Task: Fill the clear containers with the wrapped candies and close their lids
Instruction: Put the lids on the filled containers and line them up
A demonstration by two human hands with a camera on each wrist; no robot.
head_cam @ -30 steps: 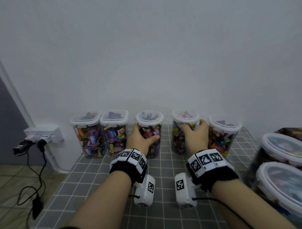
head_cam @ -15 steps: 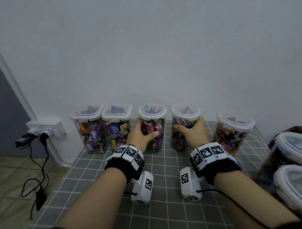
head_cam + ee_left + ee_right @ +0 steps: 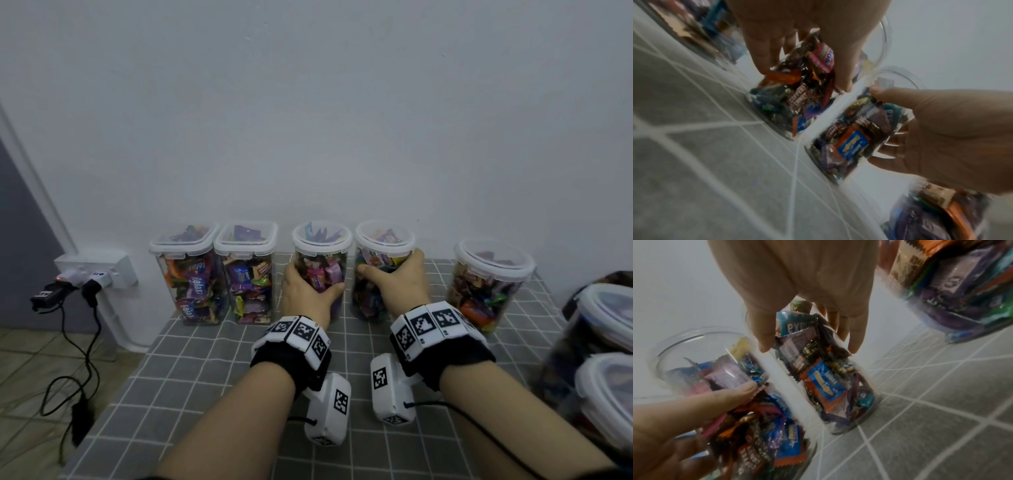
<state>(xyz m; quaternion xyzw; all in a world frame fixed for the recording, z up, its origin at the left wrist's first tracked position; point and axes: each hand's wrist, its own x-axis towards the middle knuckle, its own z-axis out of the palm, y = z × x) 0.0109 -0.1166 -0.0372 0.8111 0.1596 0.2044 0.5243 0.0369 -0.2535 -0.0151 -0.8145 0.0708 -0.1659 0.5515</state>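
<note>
Five clear lidded containers full of wrapped candies stand in a row by the wall on the grey checked tablecloth [image 3: 212,370]. My left hand [image 3: 308,294] grips the third one, a round jar [image 3: 322,253], from the front. My right hand [image 3: 400,287] grips the fourth, a round jar [image 3: 383,246] that stands almost against the third. In the left wrist view my left hand [image 3: 803,71] wraps its jar [image 3: 793,100]. The right wrist view shows my right hand [image 3: 809,340] round its jar [image 3: 828,382]. Both jars stand upright on the cloth.
Two rectangular containers [image 3: 191,277] [image 3: 248,274] stand left of the held jars, and a round one [image 3: 489,284] stands apart at the right. Two larger lidded tubs [image 3: 609,308] [image 3: 606,394] crowd the right edge. A wall socket with plugs [image 3: 96,270] hangs beyond the table's left edge.
My right hand has slid its jar to the left, away from the fifth jar and up close to the third. My left hand kept its grip on the third jar.
</note>
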